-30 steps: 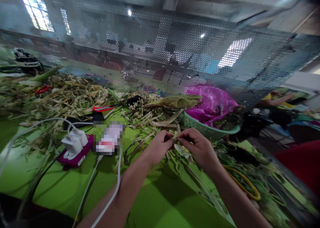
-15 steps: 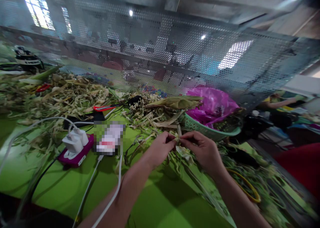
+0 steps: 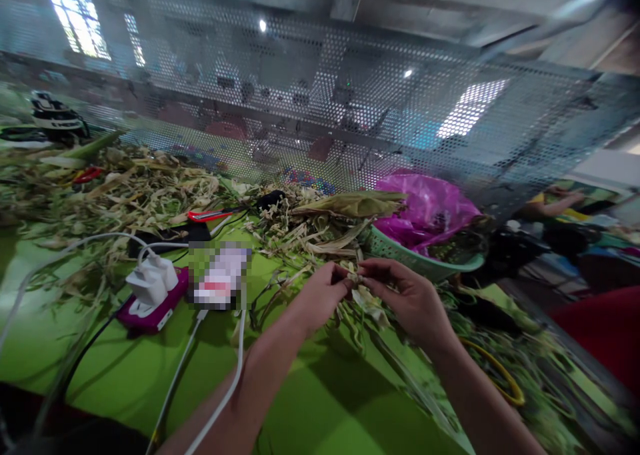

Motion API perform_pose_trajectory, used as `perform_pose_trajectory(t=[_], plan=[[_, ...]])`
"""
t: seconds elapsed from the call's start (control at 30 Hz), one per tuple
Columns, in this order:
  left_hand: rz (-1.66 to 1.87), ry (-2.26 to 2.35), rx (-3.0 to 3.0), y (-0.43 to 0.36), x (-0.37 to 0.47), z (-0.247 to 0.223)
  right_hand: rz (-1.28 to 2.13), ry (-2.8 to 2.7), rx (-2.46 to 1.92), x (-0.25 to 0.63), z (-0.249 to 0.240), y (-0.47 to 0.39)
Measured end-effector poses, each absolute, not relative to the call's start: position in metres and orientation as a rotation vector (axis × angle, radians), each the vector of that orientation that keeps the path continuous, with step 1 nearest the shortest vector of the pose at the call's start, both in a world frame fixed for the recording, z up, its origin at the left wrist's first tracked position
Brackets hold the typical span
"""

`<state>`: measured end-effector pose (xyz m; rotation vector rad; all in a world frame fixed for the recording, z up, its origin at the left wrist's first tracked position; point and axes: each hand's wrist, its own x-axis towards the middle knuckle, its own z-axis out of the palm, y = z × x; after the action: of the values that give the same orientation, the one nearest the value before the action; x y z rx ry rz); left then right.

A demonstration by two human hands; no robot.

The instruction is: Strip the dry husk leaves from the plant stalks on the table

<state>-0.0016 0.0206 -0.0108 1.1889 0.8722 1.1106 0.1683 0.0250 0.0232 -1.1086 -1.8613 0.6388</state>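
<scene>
Thumb and fingers of my left hand (image 3: 323, 298) are closed in a pinch on a small, pale piece of dried corn husk (image 3: 355, 279). From the other side, my right hand (image 3: 410, 302) pinches the same piece, its fingertips almost meeting those of the left. The fingers cover part of the piece, so its full shape is hidden. Loose, pale husk strips (image 3: 370, 305) hang or lie just below the hands. A long, folded dry husk (image 3: 350, 204) rests on the scraps behind them.
Husk scraps (image 3: 165, 188) spread over the green table (image 3: 310, 402). At left are a purple power strip (image 3: 145, 316) with white plugs, a phone (image 3: 220, 278) and cables. A red cutter (image 3: 210, 215) lies behind. A green basket (image 3: 425, 263) holds a purple bag (image 3: 425, 208). Yellow ring (image 3: 495, 372) at right.
My right hand's fingers have lifted and shifted slightly at the husk piece. The left hand stays almost in place, and both still pinch it.
</scene>
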Motion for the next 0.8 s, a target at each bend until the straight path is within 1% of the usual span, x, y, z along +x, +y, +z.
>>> perform_pose_trajectory(t=[0.63,0.8], plan=[[1.071,0.914,1.224,0.0169,-0.0017,-0.0054,0.434,-1.945,-1.158,0.1642,0.0191,0.0228],[1.112,0.928,1.254,0.0167,-0.0051,-0.003,0.393,-1.941,-1.16,0.1598,0.0233,0.0172]])
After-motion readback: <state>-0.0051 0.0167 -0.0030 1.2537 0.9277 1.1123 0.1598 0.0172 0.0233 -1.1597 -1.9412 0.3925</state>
